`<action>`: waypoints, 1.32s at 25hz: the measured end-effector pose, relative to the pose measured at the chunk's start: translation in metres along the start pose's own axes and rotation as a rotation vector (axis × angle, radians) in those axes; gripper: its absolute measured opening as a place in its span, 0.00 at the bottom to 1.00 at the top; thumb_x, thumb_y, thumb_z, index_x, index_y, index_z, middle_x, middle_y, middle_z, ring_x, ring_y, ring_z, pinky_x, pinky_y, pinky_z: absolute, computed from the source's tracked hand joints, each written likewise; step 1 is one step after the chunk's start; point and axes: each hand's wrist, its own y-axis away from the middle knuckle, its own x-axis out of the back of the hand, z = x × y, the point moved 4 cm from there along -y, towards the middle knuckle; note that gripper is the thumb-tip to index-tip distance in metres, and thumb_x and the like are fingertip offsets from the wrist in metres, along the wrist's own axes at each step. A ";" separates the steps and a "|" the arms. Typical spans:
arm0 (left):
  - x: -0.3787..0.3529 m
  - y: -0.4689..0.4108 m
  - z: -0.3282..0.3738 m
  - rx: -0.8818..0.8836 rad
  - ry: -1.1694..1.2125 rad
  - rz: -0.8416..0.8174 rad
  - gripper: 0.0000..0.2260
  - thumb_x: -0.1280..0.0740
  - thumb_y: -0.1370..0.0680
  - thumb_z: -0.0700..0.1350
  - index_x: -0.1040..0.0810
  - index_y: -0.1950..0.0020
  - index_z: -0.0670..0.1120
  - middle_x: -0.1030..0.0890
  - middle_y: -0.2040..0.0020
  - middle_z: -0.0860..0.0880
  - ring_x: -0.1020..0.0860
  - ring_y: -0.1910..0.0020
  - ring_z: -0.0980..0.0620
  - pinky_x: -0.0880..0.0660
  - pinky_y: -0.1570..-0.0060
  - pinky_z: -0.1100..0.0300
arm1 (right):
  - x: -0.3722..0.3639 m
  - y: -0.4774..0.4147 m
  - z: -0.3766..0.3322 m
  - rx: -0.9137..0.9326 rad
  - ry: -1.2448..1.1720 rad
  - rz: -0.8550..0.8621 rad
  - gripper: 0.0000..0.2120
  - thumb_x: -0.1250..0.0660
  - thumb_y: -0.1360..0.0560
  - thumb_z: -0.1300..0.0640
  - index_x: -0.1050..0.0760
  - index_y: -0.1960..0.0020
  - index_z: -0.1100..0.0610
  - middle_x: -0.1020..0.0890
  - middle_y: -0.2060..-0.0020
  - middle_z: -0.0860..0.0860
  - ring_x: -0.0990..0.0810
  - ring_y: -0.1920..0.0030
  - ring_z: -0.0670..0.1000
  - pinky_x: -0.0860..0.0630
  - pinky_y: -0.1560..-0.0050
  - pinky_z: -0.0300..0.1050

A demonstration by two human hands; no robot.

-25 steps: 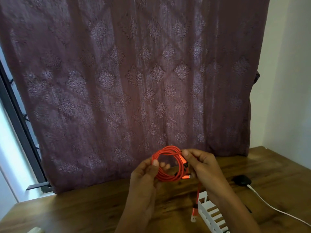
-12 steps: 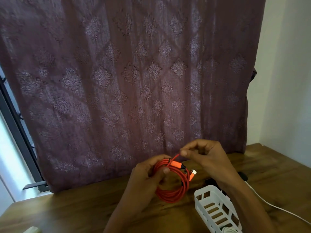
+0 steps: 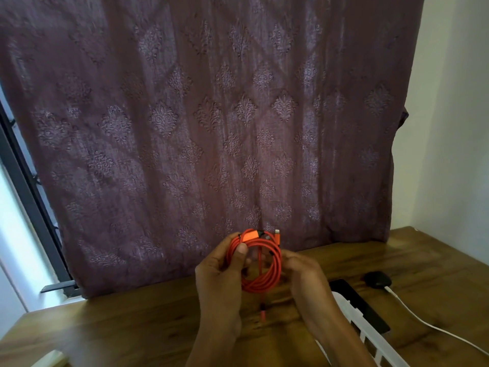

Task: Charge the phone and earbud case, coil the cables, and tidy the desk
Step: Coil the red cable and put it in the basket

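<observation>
Gripped in the left hand (image 3: 219,271), thumb pressed over the strands at the upper left: the orange cable coil (image 3: 260,263), held in the air just above the wooden desk (image 3: 148,321), in front of the maroon curtain (image 3: 211,128). Cupped on its right side by the right hand (image 3: 301,268), fingers curled around the loops, fingertips hidden behind them. Stands upright, open face toward the camera, long axis running top to bottom. Topped by two plugs (image 3: 251,235) pointing right; trailed below by one loose end (image 3: 262,311) hanging straight down.

Open desk to the left, as far as the front left corner. Tighter on the right: a white slotted basket (image 3: 367,332) near the right forearm, a black flat slab (image 3: 357,300) just beyond it, then a black earbud case (image 3: 377,279) with a white cable (image 3: 423,321) running off toward the right edge.

Basket cut off at the bottom edge. Slab too dark to identify.
</observation>
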 end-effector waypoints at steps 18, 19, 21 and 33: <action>0.008 0.000 -0.001 -0.058 -0.060 0.077 0.08 0.33 0.26 0.38 0.19 0.48 0.44 0.16 0.54 0.44 0.20 0.58 0.53 0.21 0.54 0.59 | -0.024 0.018 -0.011 -0.072 -0.621 -0.032 0.24 0.36 0.39 0.73 0.29 0.44 0.62 0.17 0.62 0.59 0.16 0.62 0.51 0.18 0.61 0.43; 0.008 0.001 -0.001 -0.059 -0.066 0.091 0.08 0.32 0.26 0.38 0.19 0.48 0.45 0.16 0.54 0.45 0.19 0.58 0.53 0.22 0.52 0.57 | -0.023 0.017 -0.012 -0.049 -0.607 -0.013 0.22 0.35 0.40 0.73 0.29 0.47 0.60 0.17 0.63 0.57 0.17 0.63 0.50 0.19 0.62 0.43; 0.005 0.003 0.001 -0.071 -0.075 0.100 0.07 0.31 0.27 0.40 0.18 0.50 0.48 0.15 0.57 0.49 0.18 0.57 0.53 0.22 0.50 0.54 | -0.022 0.017 -0.014 -0.001 -0.511 0.035 0.20 0.30 0.42 0.70 0.28 0.53 0.57 0.19 0.62 0.56 0.18 0.62 0.49 0.20 0.64 0.41; 0.002 0.010 0.001 -0.208 -0.098 0.241 0.11 0.31 0.27 0.42 0.21 0.53 0.60 0.16 0.57 0.53 0.19 0.59 0.54 0.21 0.51 0.51 | -0.025 0.035 -0.033 0.249 0.363 0.303 0.03 0.25 0.35 0.52 0.18 0.67 0.47 0.26 0.58 0.51 0.26 0.62 0.42 0.30 0.64 0.27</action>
